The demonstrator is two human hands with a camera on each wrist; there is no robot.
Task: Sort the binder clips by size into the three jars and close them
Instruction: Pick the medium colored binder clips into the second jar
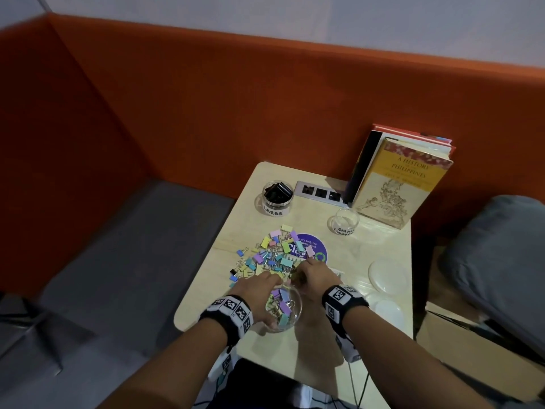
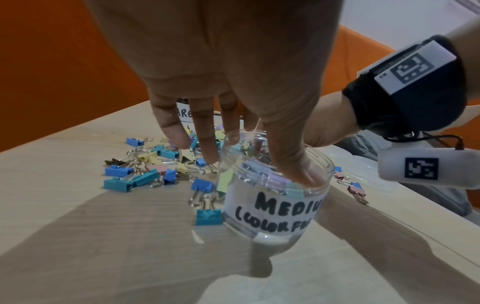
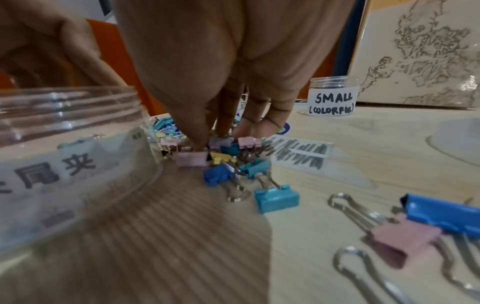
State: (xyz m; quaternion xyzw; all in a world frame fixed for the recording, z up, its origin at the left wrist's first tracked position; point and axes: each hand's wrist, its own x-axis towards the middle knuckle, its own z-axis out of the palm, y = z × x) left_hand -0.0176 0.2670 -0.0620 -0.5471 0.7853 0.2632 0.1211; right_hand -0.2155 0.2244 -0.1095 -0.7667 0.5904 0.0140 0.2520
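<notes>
A heap of pastel binder clips lies mid-table. The clear jar marked MEDIUM stands at its near edge, open and partly filled with coloured clips. My left hand spans its mouth: thumb inside the near rim, straight fingers touching clips beyond the jar. My right hand reaches down into the heap's right side, thumb and fingertips pinching at a pink clip. The LARGE jar holds black clips. The SMALL jar looks empty.
Two clear lids lie at the table's right edge. Books lean on the orange wall behind a socket strip. A purple round sticker sits under the heap. Loose clips lie near my right wrist.
</notes>
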